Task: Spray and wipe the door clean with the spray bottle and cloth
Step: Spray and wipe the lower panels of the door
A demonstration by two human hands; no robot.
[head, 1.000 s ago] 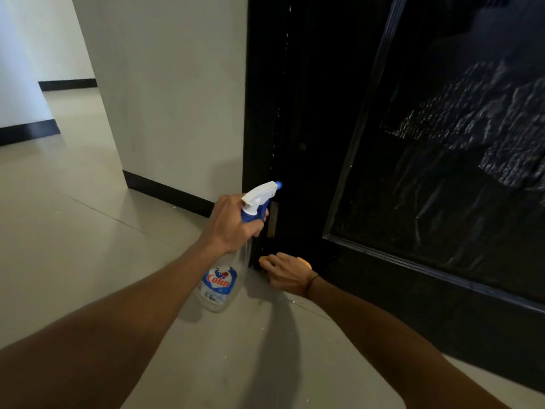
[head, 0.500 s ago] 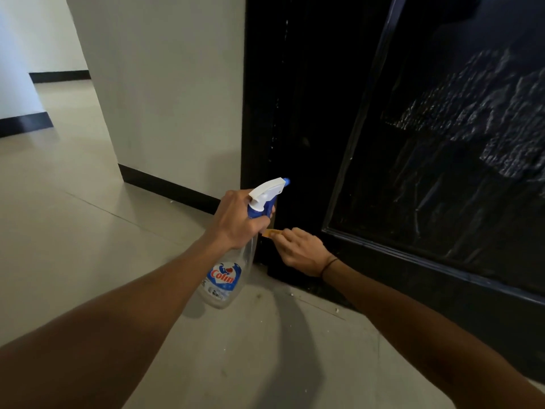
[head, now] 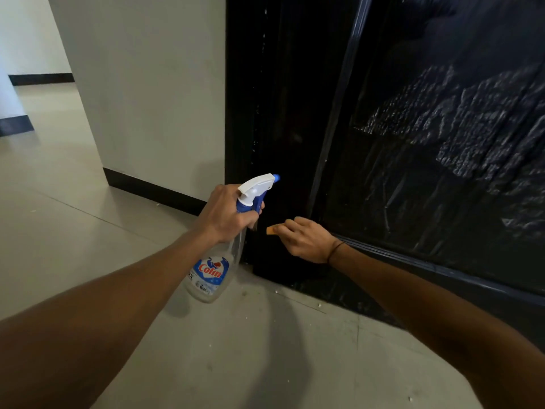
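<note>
Door: tall black glossy door (head: 295,128), standing at the right of the scene against a pale wall (head: 153,93); its near left edge strip meets the floor beside the hands.
Door panel: large recessed dark panel (head: 442,143) to the right, covered in wrinkled film that catches the light.
Spray bottle: clear plastic spray bottle (head: 211,274) with a white and blue trigger head and a blue-red label, held off the floor at centre, nozzle aimed at the lower edge strip of the door.
Left hand: left hand (head: 225,215) grips the bottle neck, fingers curled round it below the trigger head; whether a finger presses the trigger cannot be told.
Cloth: small orange cloth (head: 270,230), only a corner showing, held against the door edge just right of the bottle.
Right hand: right hand (head: 306,240) pinches the cloth, fingers bunched together and curled, knuckles toward the viewer; a thin dark band sits on the wrist.
Floor: pale tiled floor (head: 88,231) with small white crumbs near the door foot.
Progress: judged mid-task. White specks are visible up the edge strip, so that strip looks unfinished. No wet sheen can be told apart from the gloss.
Remaining: probably wiping the lower edge, then the upper strip and the filmed panel.
</note>
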